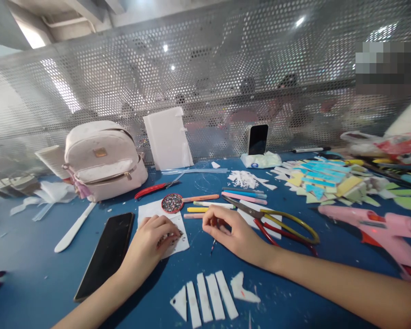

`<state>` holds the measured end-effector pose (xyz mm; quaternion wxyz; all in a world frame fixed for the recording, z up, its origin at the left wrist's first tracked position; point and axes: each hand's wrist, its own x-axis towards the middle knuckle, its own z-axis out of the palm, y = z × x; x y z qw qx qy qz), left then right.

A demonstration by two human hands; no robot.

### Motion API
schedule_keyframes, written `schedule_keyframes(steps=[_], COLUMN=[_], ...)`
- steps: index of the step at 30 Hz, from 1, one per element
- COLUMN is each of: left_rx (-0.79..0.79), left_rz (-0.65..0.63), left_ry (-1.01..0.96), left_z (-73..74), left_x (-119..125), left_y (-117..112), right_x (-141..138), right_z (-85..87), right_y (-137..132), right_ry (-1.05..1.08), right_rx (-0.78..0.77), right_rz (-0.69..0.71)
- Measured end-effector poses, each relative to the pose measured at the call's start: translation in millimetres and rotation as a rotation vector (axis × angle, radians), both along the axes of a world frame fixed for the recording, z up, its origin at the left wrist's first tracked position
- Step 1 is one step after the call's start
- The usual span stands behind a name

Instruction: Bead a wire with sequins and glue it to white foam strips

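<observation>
- Low on the blue worktop [281, 306], toward 7 o'clock in the view: left hand [154, 237] above a sheet of white paper [150, 210], fingers bent and close together, with dark bead-like bits [176, 237] by the fingertips; cannot tell whether pinched.
- Toward 5 o'clock in the view: right hand [231, 230] low over the worktop, fingers curled and thumb near the forefinger, with a thin speckled strand [213, 247] just beneath; cannot tell whether gripped.
- At 1 o'clock from the left hand, partly over the paper: round red-rimmed dish [172, 203] full of similar bits.
- At 11 o'clock from the right hand: felt-tip pens, among them an orange one [202, 198] and a yellow one [197, 209].
- Toward 6 o'clock in the view, nearest the wearer: white fish-shaped set of cut pieces [210, 297], with dotted head, four separate strips and tail.
- Just beside the left hand, between 8 and 9 o'clock: dark smartphone [106, 256], flat.
- At 12 o'clock from the left hand, past the paper: red-handled cutter [152, 190].
- At 3 o'clock from the right hand: scissors [261, 214] with yellow and red handles, then a pink glue gun [366, 219].
</observation>
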<state>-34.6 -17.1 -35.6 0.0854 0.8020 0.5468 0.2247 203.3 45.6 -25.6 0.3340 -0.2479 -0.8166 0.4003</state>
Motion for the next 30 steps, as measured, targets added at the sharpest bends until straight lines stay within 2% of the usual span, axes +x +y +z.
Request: schedule_keyframes(steps=[12, 18, 23, 27, 30], left_rx=[-0.037, -0.031, -0.055, -0.111, -0.147], left_rz=[0.041, -0.017, -0.013, 0.125, 0.161], left_ry=[0.051, 0.036, -0.131, -0.306, -0.418], left_z=[-0.4, -2.2, 5.3, 10.5, 11.7], left_x=[6.3, 3.2, 2.9, -1.6, -11.0], left_y=[-0.6, -0.8, -2.9, -2.0, 2.5], right_x=[-0.2, -0.2, -0.1, -0.5, -0.4], right_z=[-0.7, 2.2, 2.6, 2.4, 1.9], right_y=[-0.2, -2.3, -2.9, -2.4, -1.7], right_ry=[-0.004, 0.004, 0.011, 0.012, 0.009], right_rx=[0.035, 0.058, 0.067, 0.074, 0.070], right_rz=[-0.001, -0.018, -0.020, -0.024, -0.028])
